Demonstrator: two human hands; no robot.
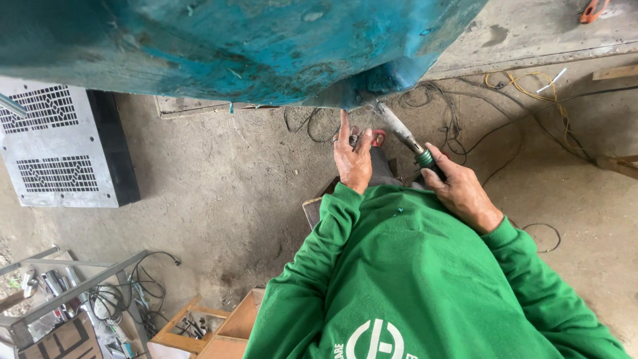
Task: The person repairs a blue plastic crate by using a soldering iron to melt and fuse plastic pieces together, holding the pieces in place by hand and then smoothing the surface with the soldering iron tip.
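Note:
A large teal-painted body [252, 46], worn and scratched, fills the top of the view. My right hand [462, 193] is shut on a tool with a green grip [425, 158]. Its grey metal shaft [397, 129] slants up-left, and its tip meets the teal body's lower corner [369, 100]. My left hand [352, 163] rests on my knee just left of the tool, with the index finger stretched up toward that corner. It holds nothing that I can make out. My green sleeves and sweater [412, 279] cover the lower middle.
A grey perforated panel [60, 146] lies at the left. Tangled cables [465, 113] and yellow wire [531, 86] run over the concrete floor at the right. A metal frame with tools [73, 292] and wooden boxes [206, 326] sit at the lower left. A red object [379, 137] lies under the corner.

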